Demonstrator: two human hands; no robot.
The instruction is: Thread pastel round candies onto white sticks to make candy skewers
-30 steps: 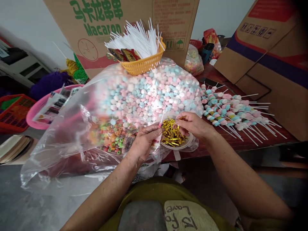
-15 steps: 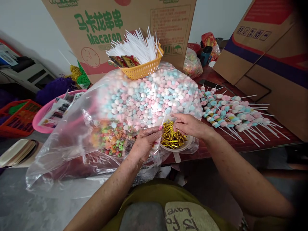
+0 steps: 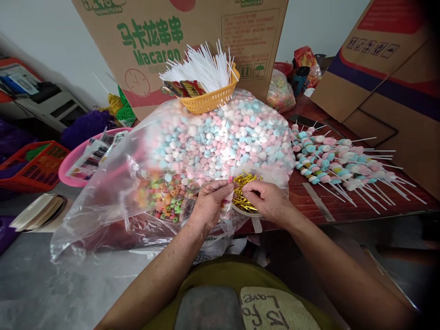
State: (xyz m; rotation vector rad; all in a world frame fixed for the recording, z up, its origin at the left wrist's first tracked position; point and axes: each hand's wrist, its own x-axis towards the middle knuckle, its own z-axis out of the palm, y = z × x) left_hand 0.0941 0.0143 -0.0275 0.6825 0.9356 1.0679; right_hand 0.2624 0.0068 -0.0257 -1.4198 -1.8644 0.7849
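My left hand [image 3: 210, 201] is closed in a pinch, thumb against forefinger, on a clear-wrapped marshmallow skewer [image 3: 227, 196]. Pink shows at the pinch, and the hand hides much of the skewer. Just right of it is a pale round bowl [image 3: 242, 212] of gold twist ties [image 3: 245, 178]. My right hand [image 3: 270, 199] reaches over the bowl's right side, fingers curled together with their tips among the ties. Whatever lies between those fingertips is too small to make out.
A big clear bag of pastel marshmallows [image 3: 209, 137] fills the table's middle, with a yellow basket [image 3: 209, 101] of white sticks on top. Colourful candy rings [image 3: 168, 201] lie at left. Finished marshmallow skewers [image 3: 343, 165] are piled at right. Cardboard boxes [image 3: 206, 27] stand behind.
My right hand has come down from the bowl's upper edge into the gold ties, its fingers more curled. The left hand keeps its pinch. The whole view has shifted slightly.
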